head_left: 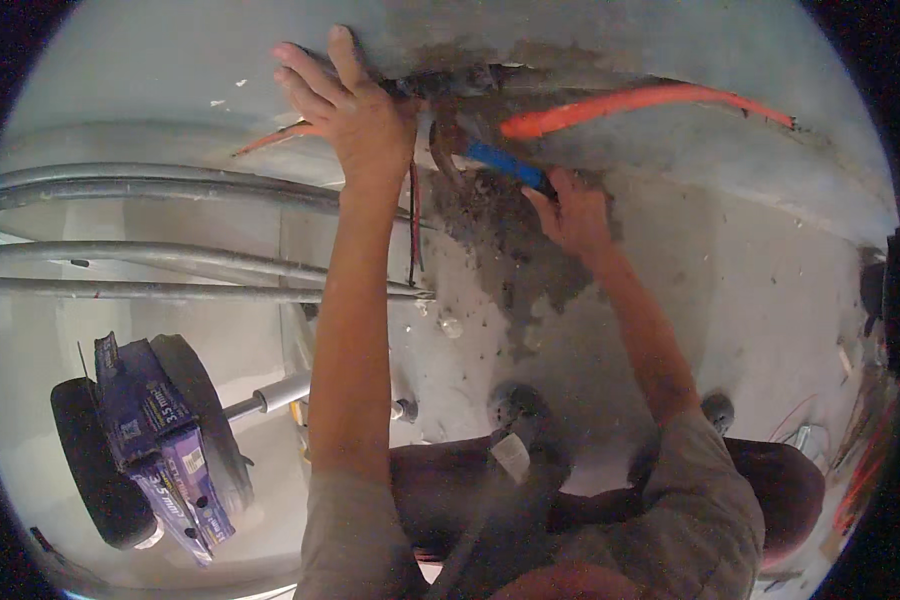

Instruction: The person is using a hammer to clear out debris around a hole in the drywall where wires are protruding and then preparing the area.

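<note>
A grey surface (700, 260) marked with dark dirt (540, 305) spreads before me. My left fingers (312, 75) fan wide over it; my right fingers (563, 182) wrap round a blue-handled tool (505, 161), its dark head (447, 147) just left of the thick orange tube's (650, 98) near end.

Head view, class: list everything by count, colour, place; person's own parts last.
Hammer: one, blue handle, brownish head, upper centre.
Conduit: two visible lengths, orange, either side of hammer.
Pipes: four, grey, left.
Wires: count unclear, black and red, centre.
Cardboard packaging: count unclear, purple, lower left.
Padded forms: two, dark, flanking packaging.
Cylinder: one, silver, right of packaging.
Caster-like things: count unclear, dark, lower half.
Label: one, white, lower centre.
Cable: count unclear, orange, lower right.
Stain: one, dark, centre.
Sleeves: two, grey, bottom.
Trousers: one pair, dark, bottom.
Left hand: one, bare, spread, upper left.
Right hand: one, bare, gripping hammer.
</note>
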The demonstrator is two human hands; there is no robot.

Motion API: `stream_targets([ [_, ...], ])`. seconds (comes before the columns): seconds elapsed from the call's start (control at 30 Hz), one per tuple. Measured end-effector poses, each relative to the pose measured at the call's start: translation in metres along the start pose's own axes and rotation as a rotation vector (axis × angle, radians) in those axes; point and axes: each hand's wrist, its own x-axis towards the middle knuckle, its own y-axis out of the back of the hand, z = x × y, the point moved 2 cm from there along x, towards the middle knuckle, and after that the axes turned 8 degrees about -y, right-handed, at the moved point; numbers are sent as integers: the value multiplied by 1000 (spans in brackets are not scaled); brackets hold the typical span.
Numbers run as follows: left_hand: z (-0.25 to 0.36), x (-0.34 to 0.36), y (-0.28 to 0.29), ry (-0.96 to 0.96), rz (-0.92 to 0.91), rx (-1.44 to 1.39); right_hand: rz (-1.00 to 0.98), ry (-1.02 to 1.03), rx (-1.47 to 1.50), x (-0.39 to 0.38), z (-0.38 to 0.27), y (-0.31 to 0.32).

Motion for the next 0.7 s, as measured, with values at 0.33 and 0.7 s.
stream_targets([
  [0.33,-6,-1,0,-95,26,-2,-38,-42,120,-4,12,17],
  [0.7,5,7,-5,-19,265,-195,-184,-172,21,-15,27,24],
])
